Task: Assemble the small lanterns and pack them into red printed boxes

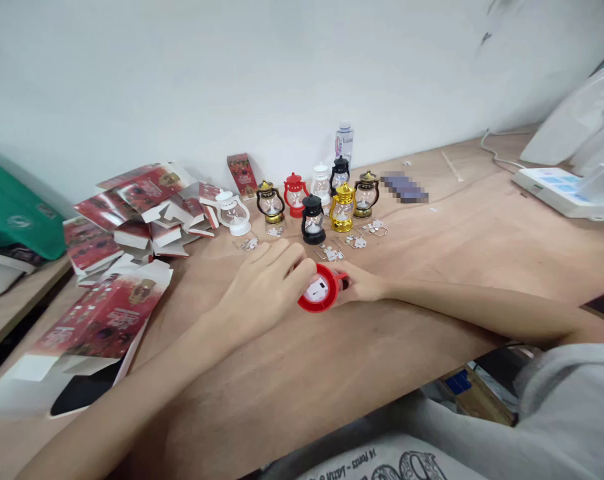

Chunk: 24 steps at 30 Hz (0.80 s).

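Note:
A red mini lantern (329, 293) is turned on its side, its round base facing me. Set inside the red rim is a white underside piece (316, 289) with a small dark slot. My right hand (361, 283) is closed round the lantern's body from the right, its fingers partly hidden behind it. At the left edge of the base, the curled fingers of my left hand (275, 277) press on the rim; their tips are out of sight. Just beyond stand a black lantern (313, 230) and a gold lantern (343, 217), with small metal and white parts (332, 253) in front of them.
More small lanterns in white (233, 217), red (295, 203) and bronze (271, 210) stand behind. Flattened red boxes (137, 200) pile up on the left. A water bottle (345, 141) stands by the wall, and a white power strip (557, 193) lies at the right.

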Each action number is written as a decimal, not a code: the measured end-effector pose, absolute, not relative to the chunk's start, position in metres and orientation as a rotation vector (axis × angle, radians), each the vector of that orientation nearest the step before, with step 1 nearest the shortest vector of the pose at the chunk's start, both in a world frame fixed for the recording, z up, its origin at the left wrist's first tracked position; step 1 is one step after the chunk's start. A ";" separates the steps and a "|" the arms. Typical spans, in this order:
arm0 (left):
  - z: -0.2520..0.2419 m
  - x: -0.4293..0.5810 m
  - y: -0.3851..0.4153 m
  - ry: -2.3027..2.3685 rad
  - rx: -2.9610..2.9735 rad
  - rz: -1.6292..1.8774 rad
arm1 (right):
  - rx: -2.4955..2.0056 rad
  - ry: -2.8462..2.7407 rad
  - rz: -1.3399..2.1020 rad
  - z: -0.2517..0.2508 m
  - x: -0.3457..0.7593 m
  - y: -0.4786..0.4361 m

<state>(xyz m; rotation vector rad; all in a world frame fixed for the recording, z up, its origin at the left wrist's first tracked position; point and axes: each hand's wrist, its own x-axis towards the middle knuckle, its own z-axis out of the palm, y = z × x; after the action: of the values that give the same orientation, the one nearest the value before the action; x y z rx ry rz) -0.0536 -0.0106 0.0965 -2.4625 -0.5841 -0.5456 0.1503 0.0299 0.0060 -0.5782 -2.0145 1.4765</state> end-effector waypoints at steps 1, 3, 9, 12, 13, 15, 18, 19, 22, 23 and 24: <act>0.097 -0.054 -0.011 -0.595 -2.468 -0.538 | -0.578 -2.016 1.476 0.006 0.150 0.030; 0.097 -0.054 -0.011 -0.596 -2.455 -0.522 | -0.575 -2.016 1.473 0.006 0.150 0.030; 0.096 -0.053 -0.012 -0.537 -2.388 -0.518 | -0.574 -2.002 1.500 0.008 0.149 0.029; 0.097 -0.052 -0.013 -0.509 -2.362 -0.502 | -0.584 -2.016 1.480 0.008 0.149 0.030; 0.097 -0.052 -0.014 -0.504 -2.355 -0.492 | -0.583 -2.021 1.478 0.008 0.149 0.030; 0.097 -0.051 -0.015 -0.498 -2.344 -0.477 | -0.584 -2.027 1.482 0.009 0.150 0.030; 0.096 -0.050 -0.017 -0.492 -2.339 -0.473 | -0.607 -2.028 1.494 0.010 0.150 0.030; 0.096 -0.050 -0.017 -0.497 -2.342 -0.479 | -0.615 -2.025 1.500 0.010 0.150 0.030; 0.096 -0.048 -0.017 -0.523 -2.355 -0.513 | -0.621 -2.010 1.513 0.011 0.150 0.029; 0.096 -0.048 -0.016 -0.525 -2.355 -0.523 | -0.620 -2.009 1.515 0.011 0.150 0.029; 0.097 -0.048 -0.017 -0.523 -2.350 -0.527 | -0.619 -2.012 1.515 0.011 0.150 0.029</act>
<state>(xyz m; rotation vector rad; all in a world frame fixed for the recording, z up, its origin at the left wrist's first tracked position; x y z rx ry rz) -0.0480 -0.0165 0.0968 -2.3497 -0.5227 -0.5270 0.1497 0.0292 0.0109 -0.6193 -2.0125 1.5154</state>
